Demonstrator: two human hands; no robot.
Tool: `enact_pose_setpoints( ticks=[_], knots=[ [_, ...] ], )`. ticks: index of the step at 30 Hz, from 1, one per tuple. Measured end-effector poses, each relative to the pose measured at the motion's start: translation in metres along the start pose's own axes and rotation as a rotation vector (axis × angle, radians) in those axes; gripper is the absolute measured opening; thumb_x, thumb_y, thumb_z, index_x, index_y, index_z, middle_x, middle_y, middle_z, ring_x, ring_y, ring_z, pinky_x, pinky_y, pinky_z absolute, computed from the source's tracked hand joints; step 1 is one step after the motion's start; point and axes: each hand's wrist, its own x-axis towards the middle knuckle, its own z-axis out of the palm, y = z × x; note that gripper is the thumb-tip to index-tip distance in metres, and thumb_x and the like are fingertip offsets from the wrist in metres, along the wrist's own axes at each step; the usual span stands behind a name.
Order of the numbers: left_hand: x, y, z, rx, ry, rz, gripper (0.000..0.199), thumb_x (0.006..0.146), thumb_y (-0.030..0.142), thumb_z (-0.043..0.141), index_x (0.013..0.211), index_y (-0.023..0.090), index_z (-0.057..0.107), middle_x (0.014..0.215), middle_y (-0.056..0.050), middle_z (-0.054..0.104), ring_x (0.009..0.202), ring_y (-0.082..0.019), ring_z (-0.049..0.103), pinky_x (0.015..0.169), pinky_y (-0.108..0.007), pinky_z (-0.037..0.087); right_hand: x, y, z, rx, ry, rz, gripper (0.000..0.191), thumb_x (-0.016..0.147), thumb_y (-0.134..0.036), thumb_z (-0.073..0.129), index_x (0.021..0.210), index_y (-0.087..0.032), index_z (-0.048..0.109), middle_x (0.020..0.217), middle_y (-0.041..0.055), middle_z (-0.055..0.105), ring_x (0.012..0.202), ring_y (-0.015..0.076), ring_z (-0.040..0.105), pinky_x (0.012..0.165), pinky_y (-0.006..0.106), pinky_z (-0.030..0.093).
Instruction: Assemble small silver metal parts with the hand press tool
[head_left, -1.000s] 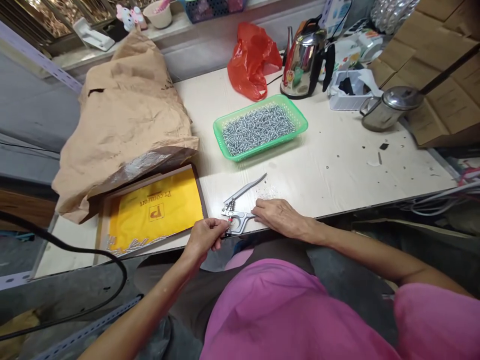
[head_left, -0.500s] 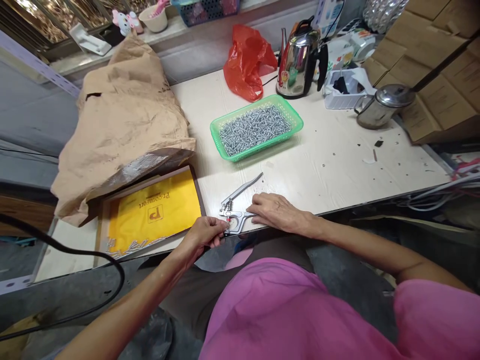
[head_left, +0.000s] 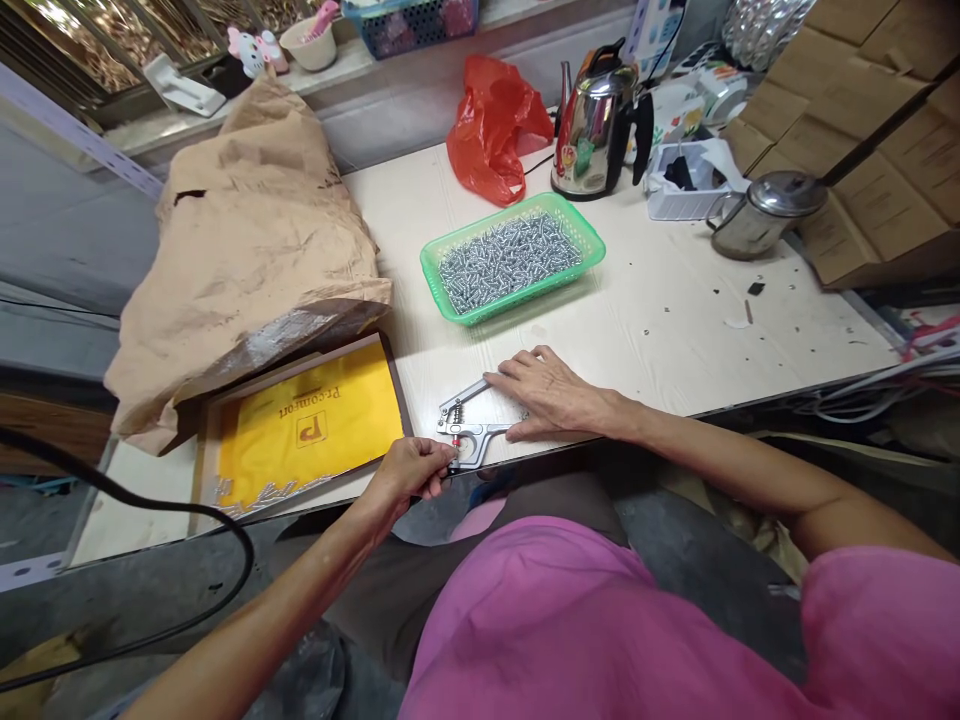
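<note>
Silver snap-fastener pliers (head_left: 472,431) with a coil spring and a red part at the jaw lie at the table's front edge, handles spread. My right hand (head_left: 551,392) spans both handles, fingers over the upper lever and thumb by the lower one. At the jaw, my left hand (head_left: 417,467) is closed in a pinch; what its fingertips hold is too small to make out. Beyond the pliers stands a green basket (head_left: 517,291) full of small metal pieces. To the left lies a tray with a yellow sheet (head_left: 352,405) and several metal pieces (head_left: 274,492) along its near edge.
A large brown paper bag (head_left: 247,240) leans behind the tray. At the back are a red plastic bag (head_left: 495,135), an electric kettle (head_left: 596,130), a white plastic bin (head_left: 682,200) and a metal pot (head_left: 769,225). Cardboard boxes (head_left: 877,150) stack at the right.
My right hand has moved up and spread from the lower handle, so its fingers now lie over the upper lever. My left hand stays at the jaw.
</note>
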Motion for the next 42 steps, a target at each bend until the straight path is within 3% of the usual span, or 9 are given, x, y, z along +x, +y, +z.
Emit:
enact_pose_setpoints(
  ticks=[6, 13, 17, 19, 23, 28, 32, 35, 42],
  knots=[
    [-0.003, 0.003, 0.001, 0.015, -0.001, -0.015, 0.035, 0.069, 0.043, 0.071, 0.054, 0.016, 0.053, 0.034, 0.004, 0.048, 0.028, -0.005, 0.037, 0.033, -0.017, 0.025, -0.006, -0.007, -0.002, 0.014, 0.019, 0.021, 0.052, 0.080, -0.050, 0.066, 0.117, -0.014, 0.056, 0.108, 0.0128, 0.061, 0.103, 0.0280, 0.047, 0.090, 0.040, 0.023],
    [0.001, 0.000, 0.001, -0.029, -0.015, -0.021, 0.038, 0.064, 0.047, 0.074, 0.057, 0.016, 0.053, 0.036, 0.004, 0.049, 0.029, -0.005, 0.039, 0.034, -0.017, 0.027, -0.008, -0.003, 0.009, 0.048, 0.075, -0.005, 0.050, 0.082, -0.049, 0.065, 0.116, -0.015, 0.055, 0.109, 0.0122, 0.061, 0.102, 0.0268, 0.047, 0.090, 0.038, 0.024],
    [-0.006, -0.004, 0.003, 0.026, 0.029, -0.039, 0.039, 0.073, 0.050, 0.067, 0.059, 0.017, 0.052, 0.039, 0.003, 0.051, 0.032, -0.008, 0.043, 0.037, -0.019, 0.030, -0.009, -0.006, 0.011, 0.069, 0.093, -0.012, 0.046, 0.084, -0.044, 0.065, 0.116, -0.013, 0.054, 0.105, 0.0125, 0.062, 0.099, 0.0252, 0.049, 0.088, 0.037, 0.025],
    [-0.014, -0.005, 0.006, 0.197, 0.133, 0.054, 0.035, 0.081, 0.049, 0.059, 0.065, 0.017, 0.057, 0.048, 0.001, 0.057, 0.037, -0.010, 0.049, 0.041, -0.021, 0.035, -0.010, -0.008, 0.012, 0.075, 0.099, -0.010, 0.042, 0.085, -0.041, 0.065, 0.115, -0.012, 0.054, 0.104, 0.0126, 0.062, 0.097, 0.0247, 0.049, 0.087, 0.036, 0.026],
    [-0.024, -0.003, 0.020, 0.682, 0.413, 0.527, 0.025, 0.090, 0.039, 0.050, 0.092, 0.019, 0.066, 0.088, -0.006, 0.068, 0.072, -0.019, 0.064, 0.065, -0.029, 0.048, -0.010, -0.011, 0.013, 0.077, 0.112, -0.006, 0.037, 0.086, -0.036, 0.064, 0.113, -0.013, 0.054, 0.102, 0.0118, 0.063, 0.095, 0.0243, 0.050, 0.085, 0.036, 0.028],
    [-0.001, 0.021, 0.038, 1.033, 0.324, 0.937, 0.034, 0.086, 0.023, 0.060, 0.118, 0.014, 0.056, 0.128, -0.015, 0.056, 0.121, -0.030, 0.048, 0.099, -0.042, 0.043, -0.009, -0.014, 0.018, 0.046, 0.146, 0.004, 0.042, 0.086, -0.036, 0.065, 0.119, -0.013, 0.052, 0.103, 0.0117, 0.063, 0.099, 0.0264, 0.052, 0.089, 0.039, 0.029],
    [0.024, 0.041, 0.038, 1.145, 0.165, 0.970, 0.051, 0.082, 0.024, 0.066, 0.128, 0.015, 0.048, 0.130, -0.014, 0.054, 0.115, -0.028, 0.050, 0.097, -0.043, 0.045, -0.015, -0.012, 0.014, 0.073, 0.131, 0.048, 0.066, 0.082, -0.038, 0.068, 0.136, -0.012, 0.039, 0.115, 0.0146, 0.061, 0.105, 0.0273, 0.051, 0.091, 0.040, 0.032],
    [0.032, 0.051, 0.036, 1.242, 0.137, 0.950, 0.067, 0.078, 0.030, 0.071, 0.136, 0.013, 0.041, 0.126, -0.014, 0.055, 0.107, -0.029, 0.052, 0.091, -0.043, 0.046, -0.023, -0.010, 0.006, 0.076, 0.070, 0.145, 0.082, 0.074, -0.042, 0.076, 0.138, -0.010, 0.036, 0.121, 0.0179, 0.056, 0.109, 0.0303, 0.049, 0.090, 0.042, 0.036],
    [0.036, 0.057, 0.036, 1.195, 0.118, 0.995, 0.044, 0.080, 0.037, 0.069, 0.117, 0.018, 0.057, 0.102, -0.009, 0.060, 0.099, -0.027, 0.051, 0.084, -0.039, 0.046, -0.027, -0.012, -0.004, 0.130, 0.062, 0.177, 0.043, 0.084, -0.036, 0.068, 0.117, -0.011, 0.056, 0.112, 0.0156, 0.055, 0.104, 0.0269, 0.048, 0.086, 0.039, 0.041]
  ],
)
